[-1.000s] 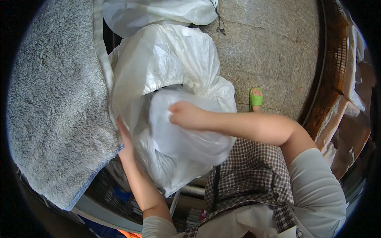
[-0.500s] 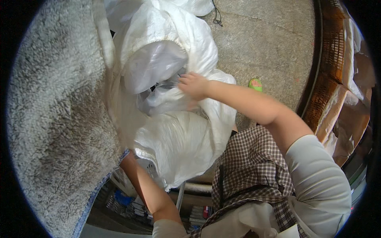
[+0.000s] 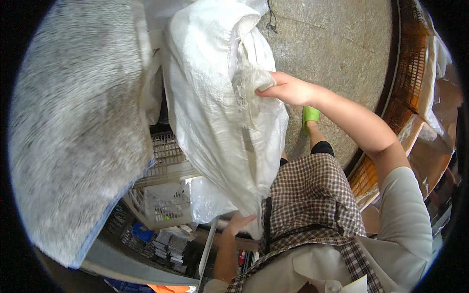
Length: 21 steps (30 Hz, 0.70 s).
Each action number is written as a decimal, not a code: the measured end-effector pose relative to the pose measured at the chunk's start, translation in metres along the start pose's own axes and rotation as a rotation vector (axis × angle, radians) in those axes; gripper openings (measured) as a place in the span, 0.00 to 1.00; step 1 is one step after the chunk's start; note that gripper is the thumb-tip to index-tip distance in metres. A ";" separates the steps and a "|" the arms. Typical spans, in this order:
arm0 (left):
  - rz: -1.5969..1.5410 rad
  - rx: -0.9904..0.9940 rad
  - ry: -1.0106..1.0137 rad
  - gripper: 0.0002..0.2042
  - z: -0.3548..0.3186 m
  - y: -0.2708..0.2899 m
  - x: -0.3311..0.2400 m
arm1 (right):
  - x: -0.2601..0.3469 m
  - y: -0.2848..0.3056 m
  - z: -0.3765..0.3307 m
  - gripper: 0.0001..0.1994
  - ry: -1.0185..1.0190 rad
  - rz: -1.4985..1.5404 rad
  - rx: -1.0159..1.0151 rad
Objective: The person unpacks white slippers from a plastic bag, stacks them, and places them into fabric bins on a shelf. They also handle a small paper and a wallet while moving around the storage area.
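Observation:
A large white woven sack (image 3: 205, 93) stands in front of me, its frayed mouth drawn into a long narrow slit. My right hand (image 3: 288, 89) grips the frayed rim on the right side, thumb over the cloth. Lower down, close to my apron, my left hand (image 3: 239, 223) pinches the near corner of the same mouth. The two hands hold the rim stretched between them. What lies inside the sack is hidden by its folds. Beside the sack's lower left edge hangs a clear plastic bag (image 3: 207, 199).
Grey fleecy cloth (image 3: 78, 122) covers a surface at left. Below it are white plastic baskets (image 3: 163, 202) and a shelf of small stacked packs (image 3: 168, 249). Orange crates (image 3: 410, 63) with lined cartons stand along the right. A green slipper (image 3: 311, 114) is on the stone floor (image 3: 332, 44).
The sack's wide mouth, with clear plastic bags showing inside, is now pulled nearly closed. My left hand came out from beside the cloth to the near corner; my right hand took the rim.

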<state>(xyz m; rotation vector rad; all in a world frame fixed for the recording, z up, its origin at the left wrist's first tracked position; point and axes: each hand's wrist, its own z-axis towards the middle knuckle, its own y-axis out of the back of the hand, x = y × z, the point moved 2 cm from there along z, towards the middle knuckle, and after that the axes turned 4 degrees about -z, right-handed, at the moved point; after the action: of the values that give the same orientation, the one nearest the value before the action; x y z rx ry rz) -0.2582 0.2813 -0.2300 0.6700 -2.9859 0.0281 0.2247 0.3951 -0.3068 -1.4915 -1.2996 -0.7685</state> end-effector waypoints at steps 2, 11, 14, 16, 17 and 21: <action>-0.198 -0.167 -0.038 0.33 -0.011 -0.003 0.003 | 0.034 0.001 -0.014 0.15 -0.040 0.222 -0.117; -0.103 -0.795 -0.782 0.17 -0.192 0.007 -0.134 | 0.116 -0.067 -0.020 0.22 0.319 -0.051 0.107; 0.699 -0.614 -0.907 0.11 -0.198 -0.006 -0.218 | 0.105 -0.099 0.003 0.28 0.373 -0.419 0.062; 0.868 -0.464 -1.007 0.10 -0.183 -0.011 -0.266 | 0.090 -0.112 0.013 0.31 0.394 -0.589 0.054; 0.928 -0.433 -1.083 0.11 -0.174 -0.011 -0.286 | 0.082 -0.117 0.015 0.25 0.380 -0.699 0.080; 0.945 -0.491 -1.354 0.14 -0.144 0.015 -0.347 | 0.051 -0.115 0.014 0.09 0.511 -0.613 0.293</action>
<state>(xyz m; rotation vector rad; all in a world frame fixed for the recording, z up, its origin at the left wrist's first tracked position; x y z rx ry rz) 0.0587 0.4479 -0.1150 -1.3080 -3.6896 -1.5620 0.1236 0.4207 -0.2348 -0.5917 -1.3929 -1.1952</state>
